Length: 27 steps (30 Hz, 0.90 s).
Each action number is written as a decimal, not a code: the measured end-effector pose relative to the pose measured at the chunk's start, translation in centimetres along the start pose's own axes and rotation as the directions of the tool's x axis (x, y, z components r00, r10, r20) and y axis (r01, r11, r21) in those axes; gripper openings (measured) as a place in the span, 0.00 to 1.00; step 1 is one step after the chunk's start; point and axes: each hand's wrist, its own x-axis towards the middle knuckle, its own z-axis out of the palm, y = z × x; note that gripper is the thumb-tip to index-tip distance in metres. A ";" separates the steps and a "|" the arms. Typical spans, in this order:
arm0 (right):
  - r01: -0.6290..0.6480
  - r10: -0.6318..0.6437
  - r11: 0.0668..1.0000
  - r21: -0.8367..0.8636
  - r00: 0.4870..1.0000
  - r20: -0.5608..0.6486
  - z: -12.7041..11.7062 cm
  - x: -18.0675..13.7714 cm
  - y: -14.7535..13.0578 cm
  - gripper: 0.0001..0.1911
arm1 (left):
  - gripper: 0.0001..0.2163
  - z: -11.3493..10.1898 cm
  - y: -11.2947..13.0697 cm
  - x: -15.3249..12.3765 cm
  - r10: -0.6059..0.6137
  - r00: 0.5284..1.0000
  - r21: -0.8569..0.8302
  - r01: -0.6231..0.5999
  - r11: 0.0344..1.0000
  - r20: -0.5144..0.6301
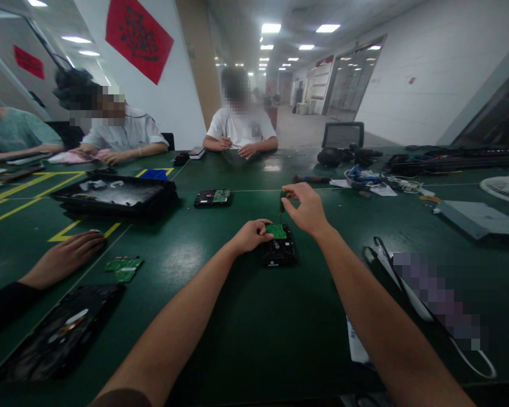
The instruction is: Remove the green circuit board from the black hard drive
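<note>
In front of me on the green table lies a black hard drive [280,252] with a green circuit board [276,230] on its upper face. My left hand [250,235] grips the drive at its left edge, fingers curled and thumb by the board. A screwdriver [282,202] stands nearly upright over the board, its tip at the board's far part. My right hand [307,210] pinches the screwdriver's handle from above and the right. Whether the tip sits in a screw is too small to tell.
Another hard drive [212,198] lies farther off, left of a second screwdriver [310,179]. At left are a black tray [114,193], a co-worker's hand [77,251], a loose green circuit board [124,268] and a black casing [65,330]. A silver box [481,219] and a lanyard [392,265] are at right.
</note>
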 end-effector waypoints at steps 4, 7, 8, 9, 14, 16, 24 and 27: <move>-0.055 0.056 0.998 0.026 0.998 -0.028 0.1 0.0 0.1 0.11 | 0.19 0.0 0.3 0.0 -0.004 1.000 0.005 0.004 1.000 0.005; -0.095 0.096 0.994 0.060 0.995 -0.005 0.2 0.0 0.2 0.11 | 0.19 0.0 0.6 0.0 -0.018 1.000 0.001 0.018 1.000 0.002; -0.094 0.094 0.994 0.063 0.996 0.003 0.2 0.0 0.2 0.11 | 0.19 0.0 0.6 0.0 -0.020 1.000 -0.001 0.020 1.000 0.002; -0.086 0.086 0.994 0.061 0.996 0.004 0.2 -0.1 0.2 0.11 | 0.19 0.0 0.6 0.0 -0.020 1.000 -0.002 0.020 1.000 0.001; -0.040 0.040 0.998 0.039 0.999 -0.015 0.2 -0.1 0.1 0.11 | 0.17 0.0 0.4 0.0 0.000 1.000 -0.007 0.000 1.000 -0.004; -0.050 0.051 0.998 0.044 0.998 -0.021 0.3 -0.1 0.1 0.11 | 0.17 0.0 0.4 0.0 -0.009 1.000 -0.012 0.009 1.000 -0.002; -0.046 0.046 0.998 0.042 0.999 0.004 0.3 -0.1 0.3 0.11 | 0.08 0.0 0.5 -0.1 -0.039 0.999 -0.014 0.038 0.999 -0.016; -0.024 0.024 0.999 0.021 1.000 0.006 0.1 -0.1 0.1 0.10 | 0.08 0.0 0.4 -0.2 -0.043 0.999 0.001 0.043 0.999 -0.014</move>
